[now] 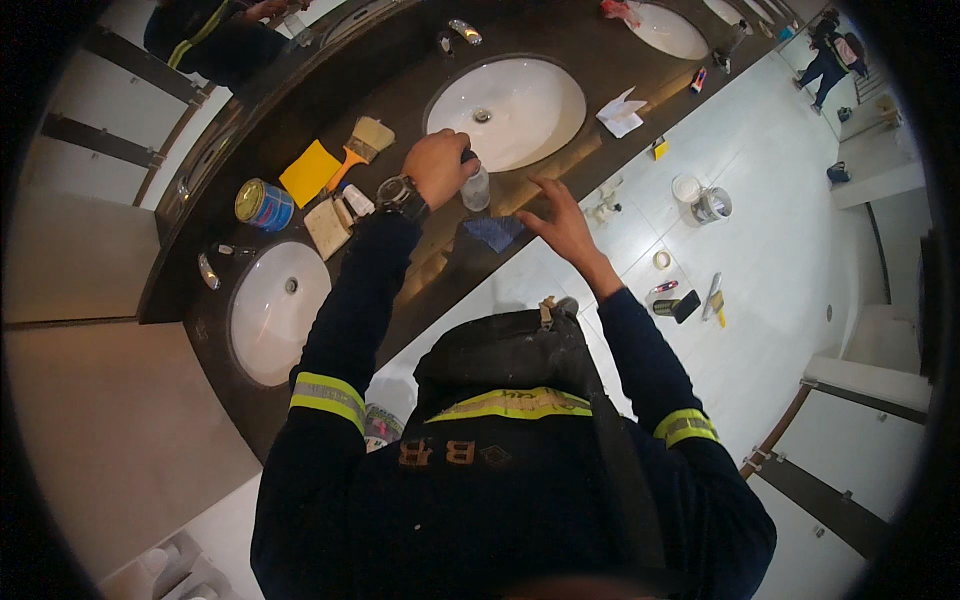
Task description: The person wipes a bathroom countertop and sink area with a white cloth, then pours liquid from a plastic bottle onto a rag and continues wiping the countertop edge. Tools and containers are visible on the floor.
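My left hand (pixel 437 168), with a watch on the wrist, is closed around the dark top of a small clear bottle (pixel 477 190). The bottle stands at the counter's front, just below the white middle sink (pixel 540 105). My right hand (pixel 563 228) hangs open over the counter's edge, its fingers apart and holding nothing. Between the two hands, a folded blue cloth (pixel 493 233) lies on the dark counter. Left of my left wrist are a wide paintbrush (pixel 368 140) with an orange handle, a yellow sheet (pixel 310 172) and a beige block-like pad (pixel 327 228).
An open paint can (pixel 264 205) stands by the near-left sink (pixel 280 315). White paper (pixel 621 113) lies right of the middle sink. On the tiled floor are a bucket (pixel 712 205), a tape roll (pixel 661 259) and several tools. Another person (pixel 832 62) stands far off at the upper right.
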The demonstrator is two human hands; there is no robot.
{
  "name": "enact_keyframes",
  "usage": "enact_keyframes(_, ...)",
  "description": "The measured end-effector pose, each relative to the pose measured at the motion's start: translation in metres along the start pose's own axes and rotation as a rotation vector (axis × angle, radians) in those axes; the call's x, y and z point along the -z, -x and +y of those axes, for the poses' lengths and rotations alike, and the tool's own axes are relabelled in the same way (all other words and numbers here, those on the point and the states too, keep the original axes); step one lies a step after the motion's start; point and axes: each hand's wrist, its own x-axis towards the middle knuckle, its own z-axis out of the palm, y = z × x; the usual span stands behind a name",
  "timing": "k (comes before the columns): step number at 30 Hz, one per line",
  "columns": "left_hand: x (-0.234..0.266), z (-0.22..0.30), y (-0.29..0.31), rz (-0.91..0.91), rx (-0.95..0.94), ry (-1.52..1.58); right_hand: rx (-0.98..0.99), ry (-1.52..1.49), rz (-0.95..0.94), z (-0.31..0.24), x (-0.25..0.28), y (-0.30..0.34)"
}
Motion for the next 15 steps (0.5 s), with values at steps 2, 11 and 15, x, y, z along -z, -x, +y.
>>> enact_keyframes(2,-0.009,0.001,-0.001,0.006,0.018,-0.006,0.004,0.089,-0.056,0.002,-0.014,-0.010)
enact_keyframes(11,-0.011,-0.003,0.002,-0.010,-0.038,-0.018,0.048,0.324,-0.250,0.035,-0.057,0.025)
enact_keyframes(15,-0.007,-0.001,0.005,0.051,-0.028,0.093,-0.017,0.331,-0.269,0.047,-0.066,0.027)
